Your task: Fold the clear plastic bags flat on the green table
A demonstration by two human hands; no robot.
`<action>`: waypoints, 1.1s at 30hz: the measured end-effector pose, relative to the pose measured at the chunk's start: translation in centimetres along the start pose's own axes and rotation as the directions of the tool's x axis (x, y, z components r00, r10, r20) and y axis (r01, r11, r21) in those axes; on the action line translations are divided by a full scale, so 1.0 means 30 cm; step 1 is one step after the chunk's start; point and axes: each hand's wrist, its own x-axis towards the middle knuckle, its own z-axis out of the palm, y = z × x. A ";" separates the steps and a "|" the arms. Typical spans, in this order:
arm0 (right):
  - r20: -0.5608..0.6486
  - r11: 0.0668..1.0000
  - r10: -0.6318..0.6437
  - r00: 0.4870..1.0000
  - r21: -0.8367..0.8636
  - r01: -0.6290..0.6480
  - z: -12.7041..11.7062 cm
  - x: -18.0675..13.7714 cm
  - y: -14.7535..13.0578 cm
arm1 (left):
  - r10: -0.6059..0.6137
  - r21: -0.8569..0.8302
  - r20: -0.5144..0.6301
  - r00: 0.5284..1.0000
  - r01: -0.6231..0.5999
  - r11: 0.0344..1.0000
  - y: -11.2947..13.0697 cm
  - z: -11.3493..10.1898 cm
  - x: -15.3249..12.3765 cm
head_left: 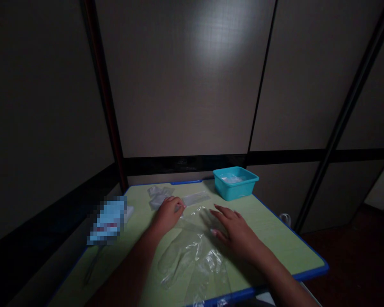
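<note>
A clear plastic bag [192, 247] lies spread on the pale green counter [284, 247], crumpled and shiny, running from between the two hands down to the near edge, where its lower end reaches over the blue rim [310, 273]. The left hand [170, 211] is at the far end of the bag, on its left side. Its fingers are bent inward and close together; the thumb is mostly hidden, so I cannot tell whether they are clamped on the plastic. The right hand [232, 224] is over the right side of the bag, palm down, with its fingers spread apart and the thumb away from them. I cannot tell whether its fingertips touch the film.

Just beyond the left hand lies a crumpled piece of plastic [160, 196], and to the right of that a flat strip of plastic [196, 198]. A turquoise basin [235, 189] stands upright at the far right corner of the counter, with something pale and clear inside it. Near the left edge is a light blue item [109, 221], blurred into blocks, with a white object [129, 211] just beside it and a thin dark strip below it. Behind the counter rise grey-brown panels [185, 85] with black bands, and a dark reddish floor [348, 260] shows on the right.
</note>
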 end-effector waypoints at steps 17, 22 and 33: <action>0.177 0.975 0.185 0.967 -0.152 -0.159 0.066 -0.099 0.002 | -0.241 0.127 0.305 0.921 0.212 0.969 -0.068 0.036 -0.043; 0.163 0.981 0.150 0.975 -0.143 -0.127 0.023 -0.047 0.009 | -0.168 0.104 0.261 0.951 0.145 0.984 -0.035 0.034 -0.036; 0.194 0.984 0.129 0.972 -0.144 -0.102 0.090 0.033 0.100 | -0.085 0.161 0.206 0.975 0.052 0.986 -0.029 0.034 -0.029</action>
